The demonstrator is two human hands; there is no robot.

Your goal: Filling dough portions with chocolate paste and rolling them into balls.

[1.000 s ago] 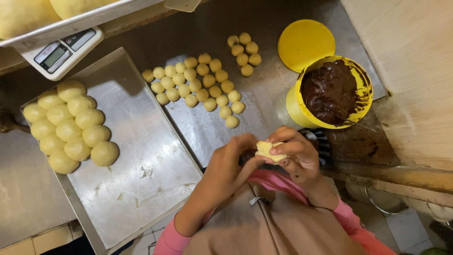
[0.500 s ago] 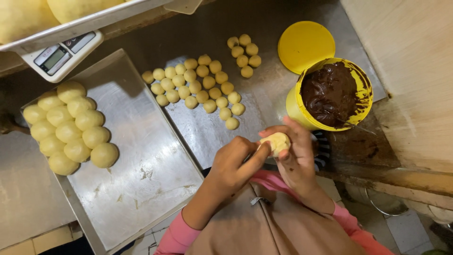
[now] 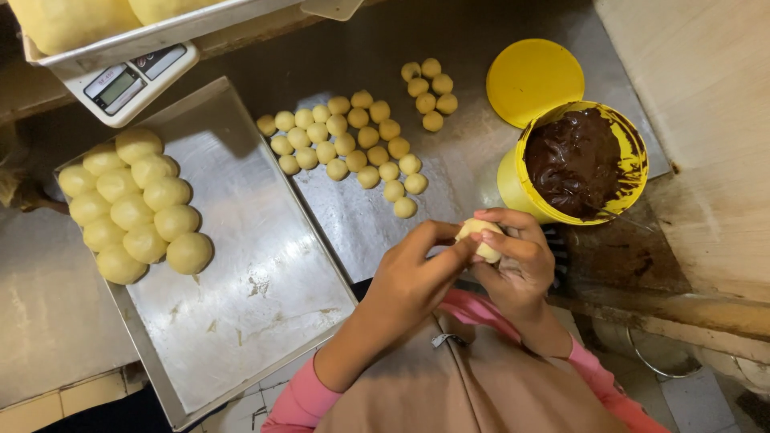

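Steel counter's near edge: both hands' fingers (image 3: 513,244) pinch dough ball (image 3: 480,237), seemingly beside yellow tub (image 3: 513,180).

The fingers of both hands hide most of the small pale dough ball (image 3: 480,237); the white digital kitchen scale (image 3: 128,80) is partly covered by a metal tray.

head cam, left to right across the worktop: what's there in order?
Big dough balls on the metal tray → cluster of small dough balls → both hands, left hand and right hand, pinching a dough piece → yellow tub of chocolate filling.
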